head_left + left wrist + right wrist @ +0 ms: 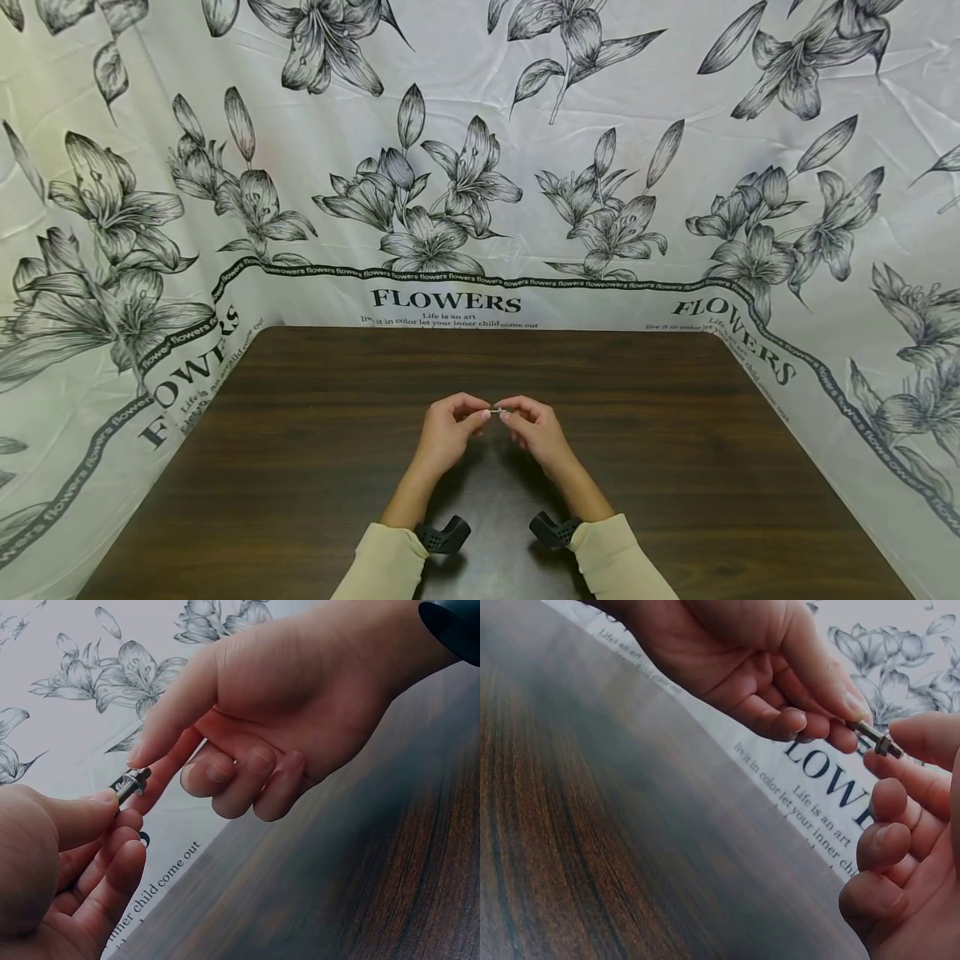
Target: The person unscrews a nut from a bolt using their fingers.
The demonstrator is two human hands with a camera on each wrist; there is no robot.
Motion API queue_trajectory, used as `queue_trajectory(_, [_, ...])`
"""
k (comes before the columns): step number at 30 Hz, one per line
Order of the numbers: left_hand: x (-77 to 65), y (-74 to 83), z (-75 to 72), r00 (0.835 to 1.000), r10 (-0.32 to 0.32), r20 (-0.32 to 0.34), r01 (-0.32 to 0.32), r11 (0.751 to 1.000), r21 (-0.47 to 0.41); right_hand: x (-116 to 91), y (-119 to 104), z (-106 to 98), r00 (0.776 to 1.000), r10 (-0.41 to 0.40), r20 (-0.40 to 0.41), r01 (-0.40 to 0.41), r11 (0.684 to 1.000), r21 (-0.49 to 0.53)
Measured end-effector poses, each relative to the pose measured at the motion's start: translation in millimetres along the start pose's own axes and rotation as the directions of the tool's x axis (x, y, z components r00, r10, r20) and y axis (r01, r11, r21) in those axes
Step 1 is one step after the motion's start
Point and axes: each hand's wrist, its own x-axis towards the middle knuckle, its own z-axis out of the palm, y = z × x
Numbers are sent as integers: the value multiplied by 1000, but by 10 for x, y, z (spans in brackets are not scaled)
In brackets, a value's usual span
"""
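1 dark wood-grain table — behind it, a white cloth printed with black flowers.

There are two hands, one left hand and one right hand, and between them one threaded metal bolt with at least one metal collar, too small to count surely. Two cream sleeves and two black wrist cameras show, one of each per arm. There is one wooden tabletop and one printed cloth, bearing three large "FLOWERS" headings; its lilies run off the edges, so their total cannot be told.
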Motion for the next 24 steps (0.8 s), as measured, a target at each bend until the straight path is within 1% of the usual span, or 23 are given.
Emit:
queue_trajectory(4, [0, -5, 3, 1000, -3, 0, 3, 1000, 1, 0, 13, -2, 999, 37, -4, -37, 999, -21])
queue_trajectory(8, [0, -11, 10, 1000, -5, -5, 5, 1000, 9, 4, 23, -5, 999, 44, -5, -44, 999, -19])
queue_trajectory(11, [2, -12, 16, 1000, 2, -6, -2, 1000, 13, 8, 33, -11, 1000, 27, -3, -28, 1000, -15])
queue_trajectory(18, [1, -6, 12, 1000, 1, -1, -1, 1000, -8, 13, 53, -12, 1000, -20, 0, 20, 1000, 11])
queue_trajectory(24, [-9, 5, 7, 1000, 1, -4, -1, 1000, 3, 10, 58, -14, 998, -57, 12, 56, 998, 27])
